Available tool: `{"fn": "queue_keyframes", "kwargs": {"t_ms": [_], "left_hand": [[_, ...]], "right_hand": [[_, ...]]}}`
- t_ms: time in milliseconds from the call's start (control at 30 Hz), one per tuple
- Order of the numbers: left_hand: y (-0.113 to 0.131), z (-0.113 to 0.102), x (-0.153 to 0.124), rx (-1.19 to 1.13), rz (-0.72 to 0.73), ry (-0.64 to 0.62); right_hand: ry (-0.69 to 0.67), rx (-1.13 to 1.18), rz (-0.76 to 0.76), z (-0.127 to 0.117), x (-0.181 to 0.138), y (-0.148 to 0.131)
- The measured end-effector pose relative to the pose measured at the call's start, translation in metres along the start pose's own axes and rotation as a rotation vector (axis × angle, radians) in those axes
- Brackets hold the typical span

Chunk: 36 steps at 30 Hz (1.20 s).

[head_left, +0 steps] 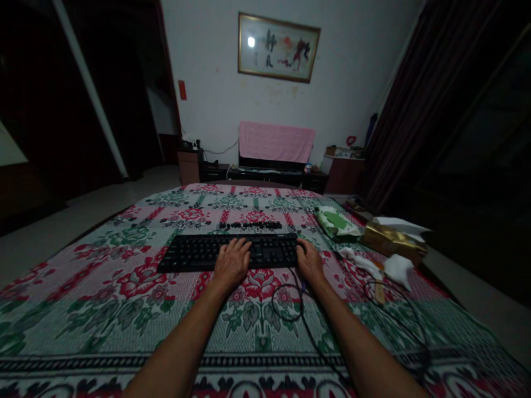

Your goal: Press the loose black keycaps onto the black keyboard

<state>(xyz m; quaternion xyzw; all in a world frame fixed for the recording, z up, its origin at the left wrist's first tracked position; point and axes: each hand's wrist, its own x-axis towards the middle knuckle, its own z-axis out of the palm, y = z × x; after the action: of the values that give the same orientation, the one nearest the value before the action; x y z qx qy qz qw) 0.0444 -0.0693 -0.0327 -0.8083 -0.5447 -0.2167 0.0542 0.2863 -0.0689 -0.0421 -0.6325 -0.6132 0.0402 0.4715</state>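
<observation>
A black keyboard (192,253) lies on the flowered tablecloth in front of me. My left hand (233,261) rests over its middle, fingers stretched onto the keys and slightly apart. At the keyboard's right end, my right hand (309,261) is curled around the edge, thumb side toward the keys. Just behind the keyboard runs a line of small black pieces (251,225), which look like loose keycaps. A black cable (305,320) loops on the cloth between my forearms.
On the right lie a green-and-white packet (337,222), a gold tissue box (392,239), crumpled white tissue (399,269) and more dark cable. The patterned tablecloth (136,326) covers the table. Beyond its far edge stands a low cabinet with a pink cloth (276,142) above it.
</observation>
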Motion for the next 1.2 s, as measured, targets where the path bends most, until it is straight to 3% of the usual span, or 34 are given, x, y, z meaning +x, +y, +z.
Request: {"fn": "queue_keyframes", "kwargs": {"t_ms": [433, 667, 967, 1100, 1200], "left_hand": [[0.01, -0.001, 0.004, -0.022, -0.064, 0.05], [0.025, -0.008, 0.022, -0.047, -0.057, 0.066], [0.029, 0.01, 0.022, -0.041, -0.018, 0.107], [0.028, 0.01, 0.022, -0.041, -0.013, 0.118], [0.029, 0.009, 0.021, -0.054, -0.011, 0.131]], "right_hand": [[-0.047, 0.017, -0.012, -0.001, -0.004, -0.002], [-0.04, -0.019, -0.046, -0.001, -0.005, -0.005], [-0.037, -0.005, -0.106, 0.0, -0.005, -0.004], [-0.012, -0.089, -0.078, 0.0, -0.001, -0.009], [0.003, -0.227, -0.14, 0.002, 0.014, -0.019]]}}
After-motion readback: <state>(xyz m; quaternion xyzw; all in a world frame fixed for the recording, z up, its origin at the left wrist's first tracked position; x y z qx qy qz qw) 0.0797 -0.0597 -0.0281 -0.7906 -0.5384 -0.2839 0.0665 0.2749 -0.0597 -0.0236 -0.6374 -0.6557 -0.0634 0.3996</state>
